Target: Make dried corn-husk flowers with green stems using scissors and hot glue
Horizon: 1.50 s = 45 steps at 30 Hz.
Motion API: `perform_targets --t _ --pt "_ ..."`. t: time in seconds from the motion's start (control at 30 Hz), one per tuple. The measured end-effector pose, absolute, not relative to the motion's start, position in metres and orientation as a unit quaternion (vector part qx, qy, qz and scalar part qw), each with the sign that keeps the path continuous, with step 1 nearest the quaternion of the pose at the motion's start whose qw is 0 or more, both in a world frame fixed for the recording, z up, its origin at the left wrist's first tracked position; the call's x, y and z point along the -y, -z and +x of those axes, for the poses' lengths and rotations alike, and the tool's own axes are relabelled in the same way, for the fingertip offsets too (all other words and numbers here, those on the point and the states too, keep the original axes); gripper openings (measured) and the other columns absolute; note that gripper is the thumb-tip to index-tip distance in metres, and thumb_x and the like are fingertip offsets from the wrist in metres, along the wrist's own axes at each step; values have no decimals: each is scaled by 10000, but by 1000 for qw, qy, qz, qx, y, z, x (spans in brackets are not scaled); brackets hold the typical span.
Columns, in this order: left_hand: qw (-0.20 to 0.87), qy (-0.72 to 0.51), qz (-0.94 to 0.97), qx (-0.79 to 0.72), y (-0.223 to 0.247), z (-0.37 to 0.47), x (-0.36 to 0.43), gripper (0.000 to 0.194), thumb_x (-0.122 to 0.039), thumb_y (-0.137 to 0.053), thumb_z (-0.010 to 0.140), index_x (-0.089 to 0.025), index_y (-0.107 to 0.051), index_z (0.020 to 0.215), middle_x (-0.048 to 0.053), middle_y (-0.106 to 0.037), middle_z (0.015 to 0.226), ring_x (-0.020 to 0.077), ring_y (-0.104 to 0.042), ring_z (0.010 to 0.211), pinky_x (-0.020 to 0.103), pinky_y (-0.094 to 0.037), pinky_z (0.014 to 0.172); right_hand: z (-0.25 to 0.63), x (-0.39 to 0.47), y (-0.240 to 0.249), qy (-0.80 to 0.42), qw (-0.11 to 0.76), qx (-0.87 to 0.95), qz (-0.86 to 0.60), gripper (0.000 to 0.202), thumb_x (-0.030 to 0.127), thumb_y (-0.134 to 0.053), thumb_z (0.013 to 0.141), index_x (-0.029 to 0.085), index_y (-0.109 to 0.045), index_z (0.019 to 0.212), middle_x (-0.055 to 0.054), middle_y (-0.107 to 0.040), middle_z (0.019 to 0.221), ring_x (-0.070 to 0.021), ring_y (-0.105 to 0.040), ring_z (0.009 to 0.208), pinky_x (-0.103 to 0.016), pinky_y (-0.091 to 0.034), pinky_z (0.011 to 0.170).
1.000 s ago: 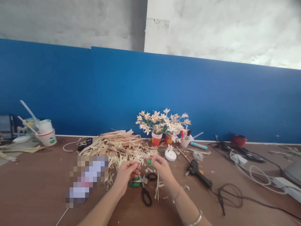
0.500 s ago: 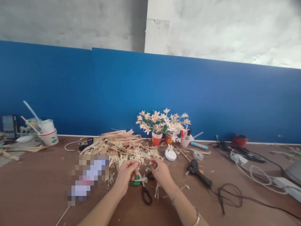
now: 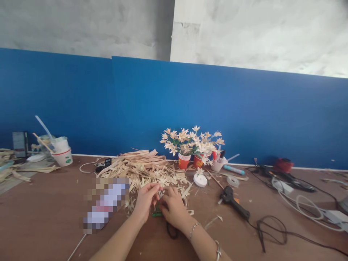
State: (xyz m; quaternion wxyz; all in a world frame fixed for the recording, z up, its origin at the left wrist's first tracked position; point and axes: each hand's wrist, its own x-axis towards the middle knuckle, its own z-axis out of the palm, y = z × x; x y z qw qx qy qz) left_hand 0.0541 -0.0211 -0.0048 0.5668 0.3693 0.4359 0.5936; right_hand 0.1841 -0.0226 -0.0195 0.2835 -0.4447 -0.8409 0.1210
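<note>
My left hand (image 3: 146, 201) is closed in a pinch, thumb against forefinger, in front of the heap of pale dried husk strips (image 3: 152, 170). Whatever lies between its fingertips is too small to make out. Close beside it, my right hand (image 3: 175, 208) has its fingers curled, the tips meeting those of my left hand; what they pinch is hidden. Under my right hand shows the black handle loop of scissors (image 3: 172, 232). A green item (image 3: 157, 214) lies partly covered below both hands.
Behind stand red paper cups (image 3: 184, 162) of pale husk flowers (image 3: 187, 140). One flower rests on a white round lid (image 3: 200, 180). Rightward lie a tape roll (image 3: 233, 181), a black glue gun (image 3: 235, 204) and cables (image 3: 274, 228). A white tub (image 3: 62, 157) stands left.
My right hand has moved left to my left hand, closing the gap between their fingertips. It now covers most of the scissors. The view has shifted slightly left.
</note>
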Motion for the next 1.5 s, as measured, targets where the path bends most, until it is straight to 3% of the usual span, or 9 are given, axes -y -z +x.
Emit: perform_targets --t 0.1,0.2,0.37,0.67,0.83,0.97,1.17,1.3,1.5 --pt "564 -596 367 -439 4 53 21 240 -348 -668 622 -127 -616 701 27 -642 708 48 -452 429 146 -263 346 186 18 19 -206 363 795 -441 69 143 -554 692 188 -600 666 -51 -531 965 -202 -438 955 -333 -341 837" --pt "561 -591 366 -449 2 53 23 239 -348 -675 619 -131 -628 707 3 -617 641 47 -438 424 143 -235 346 191 13 11 -412 452 670 -421 140 286 -568 728 182 -554 636 -7 -532 695 -143 -491 685 -265 -390 649" --pt "604 -565 350 -440 0 54 25 253 -349 -698 601 -132 -648 720 -29 -552 523 42 -423 409 145 -171 344 201 14 -1 -669 475 464 -335 299 419 -686 628 187 -504 676 34 -556 597 -76 -446 455 -192 -290 446" --pt "645 -600 279 -381 -1 54 24 231 -244 -739 590 -140 -650 776 58 -662 881 136 -614 721 203 -451 575 212 15 0 -550 472 574 -381 199 301 -686 616 174 -539 573 -28 -590 898 -133 -523 690 -224 -377 586" --pt "673 -594 318 -304 -3 54 26 124 -230 -702 646 -126 -637 664 82 -632 1057 171 -603 864 272 -461 761 210 18 0 -484 397 679 -384 122 238 -611 660 177 -549 574 0 -543 712 -115 -481 579 -229 -372 553" --pt "678 -581 327 -309 -4 54 27 130 -229 -726 611 -125 -655 647 81 -650 1019 186 -593 889 277 -445 789 209 21 0 -444 385 714 -382 62 162 -585 651 171 -579 589 -51 -560 949 -182 -531 857 -255 -410 688" --pt "689 -544 357 -318 -2 57 29 148 -217 -743 579 -119 -678 668 78 -680 841 163 -598 742 261 -435 708 211 19 0 -432 385 719 -385 49 143 -585 642 178 -609 617 -81 -522 1149 -235 -377 1176 -318 -370 858" --pt "666 -560 364 -331 -1 57 28 142 -216 -748 567 -119 -681 647 65 -678 758 160 -588 703 254 -423 681 210 15 2 -487 425 664 -376 60 232 -612 668 184 -640 690 -65 -532 1171 -233 -441 1119 -326 -354 881" --pt "673 -555 371 -317 -3 56 28 134 -208 -750 564 -116 -679 630 66 -675 765 153 -584 687 258 -424 683 206 10 10 -627 488 480 -373 262 417 -617 696 189 -663 817 -30 -645 811 -170 -565 736 -283 -423 673"
